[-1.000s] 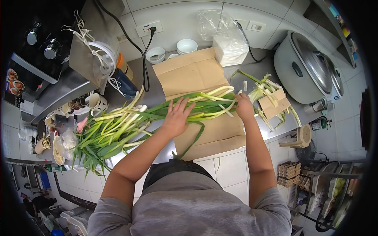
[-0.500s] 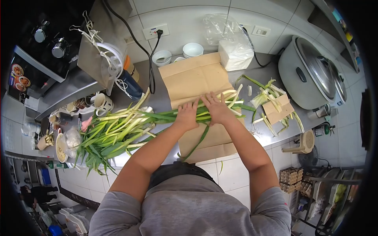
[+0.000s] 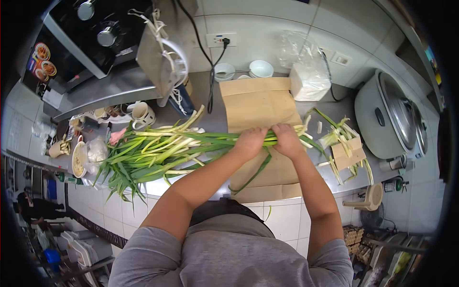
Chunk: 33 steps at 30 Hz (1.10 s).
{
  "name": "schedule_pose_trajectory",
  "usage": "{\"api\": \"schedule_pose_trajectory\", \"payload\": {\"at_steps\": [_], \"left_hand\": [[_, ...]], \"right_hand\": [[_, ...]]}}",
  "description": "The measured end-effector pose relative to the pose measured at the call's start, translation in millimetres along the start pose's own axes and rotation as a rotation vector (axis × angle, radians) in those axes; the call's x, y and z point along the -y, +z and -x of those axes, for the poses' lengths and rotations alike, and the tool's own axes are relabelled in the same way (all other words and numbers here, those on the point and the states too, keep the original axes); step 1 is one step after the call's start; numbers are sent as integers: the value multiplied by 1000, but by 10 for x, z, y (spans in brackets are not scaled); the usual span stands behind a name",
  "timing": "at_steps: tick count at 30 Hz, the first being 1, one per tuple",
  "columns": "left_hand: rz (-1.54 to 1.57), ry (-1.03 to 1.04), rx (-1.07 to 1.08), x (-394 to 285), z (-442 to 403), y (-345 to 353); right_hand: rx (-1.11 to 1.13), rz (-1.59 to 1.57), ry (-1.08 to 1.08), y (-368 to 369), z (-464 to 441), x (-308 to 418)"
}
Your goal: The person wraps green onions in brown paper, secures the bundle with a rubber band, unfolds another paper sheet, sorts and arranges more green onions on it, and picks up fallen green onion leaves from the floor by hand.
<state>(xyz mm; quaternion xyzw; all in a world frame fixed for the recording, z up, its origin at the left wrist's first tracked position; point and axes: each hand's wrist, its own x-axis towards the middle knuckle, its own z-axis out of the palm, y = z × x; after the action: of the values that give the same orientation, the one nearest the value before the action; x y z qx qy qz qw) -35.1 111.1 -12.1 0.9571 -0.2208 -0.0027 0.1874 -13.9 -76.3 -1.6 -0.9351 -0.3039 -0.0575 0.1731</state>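
Observation:
My left hand [image 3: 250, 143] is closed around a bundle of spring onions [image 3: 271, 137], with its fingers curled over the green stalks. Right beside it, my right hand [image 3: 287, 139] grips the same bundle close to the pale root ends. Beneath both hands lies a brown cardboard sheet [image 3: 260, 103], creased across and spread over the counter. One long green leaf droops from the bundle onto the cardboard's near half. To the left a big pile of spring onions [image 3: 148, 155] covers the counter, leaves hanging over the front edge.
Trimmed onion scraps and a small cardboard piece [image 3: 348, 153] lie on the right, before a large rice cooker [image 3: 382, 117]. Behind the sheet stand white bowls [image 3: 261, 69] and a wrapped white stack [image 3: 310, 83]. A mug [image 3: 142, 116] and a bowl [image 3: 78, 160] are at left.
Both hands went from lying spread on the stalks to closing around them. The bundle's root ends shifted slightly between the hands. The whole view has moved, with the counter appearing farther right and lower.

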Motion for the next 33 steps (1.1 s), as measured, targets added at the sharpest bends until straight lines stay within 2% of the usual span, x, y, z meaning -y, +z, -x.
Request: {"api": "schedule_pose_trajectory", "payload": {"at_steps": [2,4,9,11,13,15,17,19,22,24,25,26,28,29,31,33], "left_hand": [[9,-2,-5,-213,4,-211],[106,35,-100,-363,49,-436],[121,-20,-53,-434,148,-981],[158,-110,88,-323,84,-1070],[150,-133,140,-229,25,-1109],[147,-153,194,-78,69,-899],[48,-57,-62,195,195,-446],[108,-38,-168,224,424,-415],[238,16,-274,526,862,-680],[271,-235,-274,983,1219,-1007],[87,-273,-403,1370,1416,-1018],[-56,-399,-467,1757,1641,-1033],[-362,-655,-353,2090,2017,-1199],[-364,-657,-353,2222,2162,-1224],[-210,-683,-245,2491,2304,-1258],[18,-562,-397,2185,2196,-1504]], "right_hand": [[-49,13,6,-301,13,83],[-89,44,-17,-614,25,196],[-128,123,-49,-1209,33,489],[-116,159,-27,-1247,-16,529],[-82,156,-5,-1221,-61,536],[-12,156,0,-900,-74,404],[47,166,-19,-327,-117,113],[133,169,74,304,-32,-229],[122,181,120,427,-7,-222],[81,191,194,3,7,250],[33,219,269,-220,-34,495],[30,215,266,-304,-105,628],[-86,-87,172,-353,-229,882],[-86,-90,170,-285,-286,1036],[2,-384,-2,-111,-457,1383],[131,-785,57,24,-603,1866]]}}
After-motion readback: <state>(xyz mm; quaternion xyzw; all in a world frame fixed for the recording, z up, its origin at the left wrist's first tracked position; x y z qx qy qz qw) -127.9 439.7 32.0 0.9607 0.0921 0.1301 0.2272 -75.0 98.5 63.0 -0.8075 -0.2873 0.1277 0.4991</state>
